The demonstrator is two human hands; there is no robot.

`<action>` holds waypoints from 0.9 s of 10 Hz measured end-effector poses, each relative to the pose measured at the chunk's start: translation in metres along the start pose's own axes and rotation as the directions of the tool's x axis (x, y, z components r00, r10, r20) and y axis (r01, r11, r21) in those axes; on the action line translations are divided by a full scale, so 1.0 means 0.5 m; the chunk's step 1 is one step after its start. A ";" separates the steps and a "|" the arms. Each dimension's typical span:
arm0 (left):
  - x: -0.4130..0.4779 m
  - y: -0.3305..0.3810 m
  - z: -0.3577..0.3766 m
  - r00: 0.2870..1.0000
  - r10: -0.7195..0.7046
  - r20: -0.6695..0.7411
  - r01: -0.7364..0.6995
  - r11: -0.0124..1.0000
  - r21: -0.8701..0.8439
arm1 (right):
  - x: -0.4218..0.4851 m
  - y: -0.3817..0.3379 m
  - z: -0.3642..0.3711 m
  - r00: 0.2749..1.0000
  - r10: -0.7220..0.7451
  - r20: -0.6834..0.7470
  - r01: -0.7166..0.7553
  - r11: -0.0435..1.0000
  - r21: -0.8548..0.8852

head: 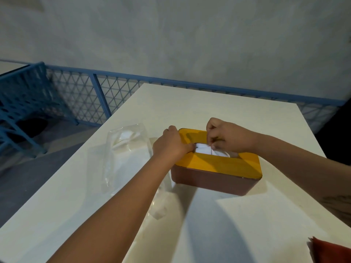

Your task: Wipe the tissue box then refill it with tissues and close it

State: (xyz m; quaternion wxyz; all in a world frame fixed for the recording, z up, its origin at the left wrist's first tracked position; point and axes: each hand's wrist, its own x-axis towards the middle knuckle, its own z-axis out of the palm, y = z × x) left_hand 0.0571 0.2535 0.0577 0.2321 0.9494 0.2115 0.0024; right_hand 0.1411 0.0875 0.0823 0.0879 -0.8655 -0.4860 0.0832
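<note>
Yellow lid sits on the brown tissue box on the table. Your left hand grips the lid's left end; your right hand pinches the white tissue at the slot.

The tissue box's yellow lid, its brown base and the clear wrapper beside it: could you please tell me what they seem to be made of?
The yellow rectangular lid is possibly wood or bamboo with a matte finish, going by faint lengthwise streaks. The brown box base is probably smooth plastic, given its rounded, moulded-looking corners. The clear wrapper is thin glossy plastic film, crinkled and see-through.
</note>
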 end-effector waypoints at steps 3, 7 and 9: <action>-0.001 -0.002 0.001 1.000 0.001 0.024 -0.002 1.000 0.023 | -0.029 0.005 -0.012 0.976 0.217 -0.027 -0.203 0.946 0.253; -0.005 0.000 -0.010 0.996 0.040 0.080 -0.040 0.999 -0.009 | -0.072 -0.035 0.002 0.881 0.435 -0.189 -0.312 0.832 0.458; -0.016 0.026 -0.046 0.983 0.177 -0.041 -0.176 0.984 0.027 | -0.106 -0.034 0.003 0.607 0.693 -0.390 -0.291 0.650 0.702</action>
